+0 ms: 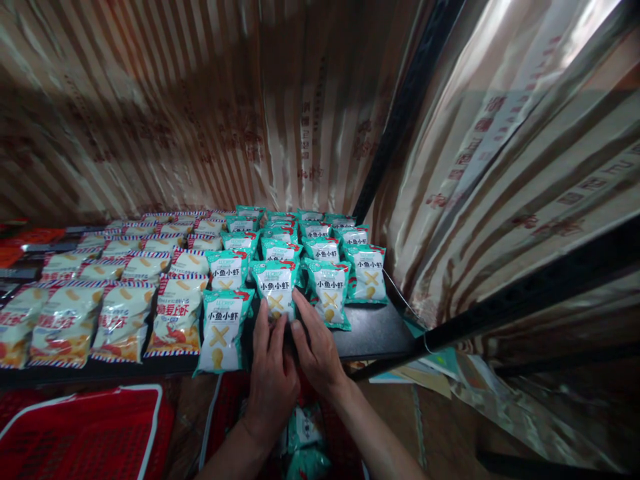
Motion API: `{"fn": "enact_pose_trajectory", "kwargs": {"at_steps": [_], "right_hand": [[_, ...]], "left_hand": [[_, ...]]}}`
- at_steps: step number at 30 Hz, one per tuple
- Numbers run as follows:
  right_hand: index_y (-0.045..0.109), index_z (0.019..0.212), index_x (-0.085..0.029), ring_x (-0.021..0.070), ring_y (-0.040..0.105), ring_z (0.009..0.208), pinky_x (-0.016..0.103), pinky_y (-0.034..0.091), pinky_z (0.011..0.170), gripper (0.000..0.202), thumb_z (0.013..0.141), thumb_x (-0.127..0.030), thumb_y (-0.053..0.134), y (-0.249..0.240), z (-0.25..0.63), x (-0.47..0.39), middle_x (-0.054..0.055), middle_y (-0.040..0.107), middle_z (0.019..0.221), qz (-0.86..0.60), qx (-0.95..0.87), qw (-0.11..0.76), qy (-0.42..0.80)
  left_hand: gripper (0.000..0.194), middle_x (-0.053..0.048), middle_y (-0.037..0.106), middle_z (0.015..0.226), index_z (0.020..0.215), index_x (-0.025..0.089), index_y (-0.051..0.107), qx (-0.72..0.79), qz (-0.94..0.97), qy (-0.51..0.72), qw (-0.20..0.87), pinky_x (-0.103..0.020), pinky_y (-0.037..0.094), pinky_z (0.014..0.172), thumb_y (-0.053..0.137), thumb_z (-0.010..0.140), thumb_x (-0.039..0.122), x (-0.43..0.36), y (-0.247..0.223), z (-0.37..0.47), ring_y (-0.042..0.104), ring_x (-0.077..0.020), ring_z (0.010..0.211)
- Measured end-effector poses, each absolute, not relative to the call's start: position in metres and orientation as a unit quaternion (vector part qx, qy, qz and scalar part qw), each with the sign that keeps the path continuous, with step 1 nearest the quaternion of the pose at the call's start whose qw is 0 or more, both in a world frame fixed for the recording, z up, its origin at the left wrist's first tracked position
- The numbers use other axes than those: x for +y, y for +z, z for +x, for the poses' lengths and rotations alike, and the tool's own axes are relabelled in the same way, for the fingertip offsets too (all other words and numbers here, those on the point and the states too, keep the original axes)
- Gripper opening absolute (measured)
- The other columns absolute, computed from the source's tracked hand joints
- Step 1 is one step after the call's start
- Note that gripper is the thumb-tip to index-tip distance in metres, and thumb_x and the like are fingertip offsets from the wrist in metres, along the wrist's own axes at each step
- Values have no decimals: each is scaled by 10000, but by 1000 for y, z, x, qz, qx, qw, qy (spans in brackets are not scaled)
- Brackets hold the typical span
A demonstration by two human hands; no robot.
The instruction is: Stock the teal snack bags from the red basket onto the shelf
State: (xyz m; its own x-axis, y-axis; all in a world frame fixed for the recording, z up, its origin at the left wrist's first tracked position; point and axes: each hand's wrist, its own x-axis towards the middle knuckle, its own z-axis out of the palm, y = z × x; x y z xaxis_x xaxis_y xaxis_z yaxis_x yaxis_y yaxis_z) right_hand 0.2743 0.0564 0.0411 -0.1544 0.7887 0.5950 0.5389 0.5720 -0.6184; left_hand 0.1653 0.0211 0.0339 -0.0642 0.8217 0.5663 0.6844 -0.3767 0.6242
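A teal and white snack bag [276, 287] stands leaning back at the front of its row on the dark shelf, between my two hands. My left hand [273, 373] grips its lower left part with the fingertips. On the lower right side, the fingers of my right hand [317, 347] press against the same bag. Its bottom edge is hidden behind my fingers. To its left stands a matching bag [221, 330], nearer the shelf's front edge. Another teal bag [329, 293] is close by my right fingertips. Several more stand in rows behind.
Several cream snack bags with striped edges [123, 320] fill the shelf [375, 330] to the left. Below are a red basket [85, 433] with a white handle and another holding teal bags [305, 427]. Black metal posts [400, 113] and striped curtains [200, 100] border the shelf.
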Motion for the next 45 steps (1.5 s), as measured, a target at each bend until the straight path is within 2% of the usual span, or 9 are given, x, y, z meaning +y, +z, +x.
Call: {"fn": "enact_pose_trajectory", "kwargs": {"at_steps": [9,13,17,27,38,45], "right_hand": [[306,1466,-180,232,389,1362,447,415,1079,509,971,-276,375,27,274,61,135,424,1465,-475,-739,456,140],[270,1480,-218,233,374,1371,455,407,1085,525,969,-257,386,27,273,56,119,399,1485,-483,-733,463,126],[230,1492,-230,229,376,1370,442,412,1085,546,966,-218,375,26,271,53,111,385,1494,-468,-747,462,103],[182,1503,-242,225,352,1382,449,408,1090,563,969,-190,353,21,271,53,105,367,1504,-471,-752,454,79],[205,1498,-243,237,362,1378,467,411,1083,570,956,-170,363,26,271,51,104,370,1504,-462,-750,470,55],[261,1479,-241,247,409,1350,474,433,1060,569,936,-137,394,36,272,46,128,418,1469,-452,-752,479,39]], "left_hand": [[431,-171,250,1540,1294,138,489,554,681,475,58,-503,354,1102,384,884,59,32,23,170,249,-279,1422],[503,-201,213,1545,1393,167,367,530,702,474,21,-538,365,1082,434,898,103,32,13,167,230,-308,1424],[587,-224,236,1528,1458,196,230,525,700,484,-3,-548,369,1072,428,912,110,31,10,167,224,-301,1427],[686,-238,161,1548,1492,196,133,522,701,484,-30,-567,348,1071,461,898,98,29,14,169,171,-331,1435],[655,-235,160,1546,1482,184,154,525,705,477,-13,-575,345,1073,458,905,130,23,19,169,170,-331,1437],[552,-238,169,1535,1425,147,262,529,708,467,-7,-559,362,1069,459,909,162,17,31,168,167,-327,1438]]}}
